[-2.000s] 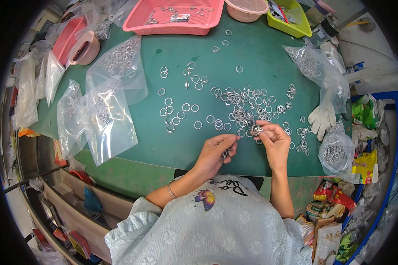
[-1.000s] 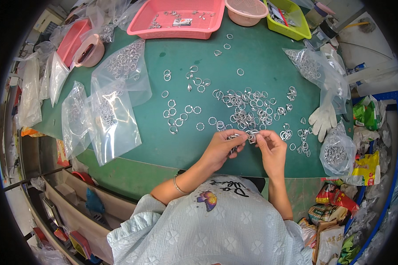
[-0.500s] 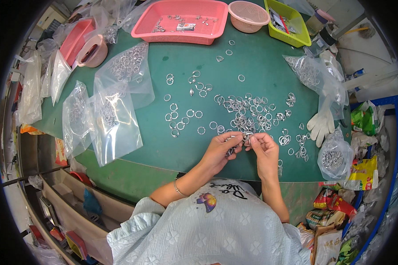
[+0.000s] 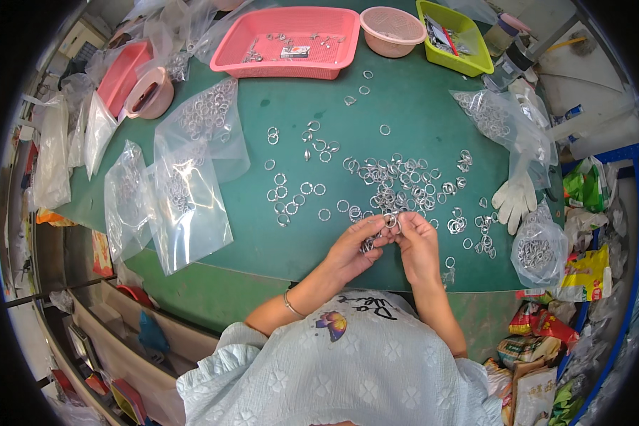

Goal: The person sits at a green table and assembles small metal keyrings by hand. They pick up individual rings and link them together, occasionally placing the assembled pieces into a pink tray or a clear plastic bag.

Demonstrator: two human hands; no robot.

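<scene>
My left hand (image 4: 355, 245) is closed around several silver rings, some showing under its curled fingers. Between the fingertips of both hands is one silver ring (image 4: 390, 221), pinched from the left and from the right. My right hand (image 4: 417, 245) has its thumb and fingers closed on that ring's right side. Just beyond the hands lies a loose pile of silver rings (image 4: 405, 174) on the green tabletop (image 4: 277, 248). Smaller groups of rings (image 4: 284, 199) are scattered to the left of the pile, and more ring clusters (image 4: 484, 238) lie to its right.
At the far edge stand a pink tray (image 4: 284, 67), a round pink basket (image 4: 392, 44) and a lime-green basket (image 4: 468, 64) with small items. Clear plastic bags of rings (image 4: 192, 234) lie left; another bag (image 4: 539, 252) and a white glove (image 4: 515, 202) lie right.
The hands have shifted slightly left, and the ring between the fingertips has turned. The view has tilted a little; the rings on the table look unmoved.
</scene>
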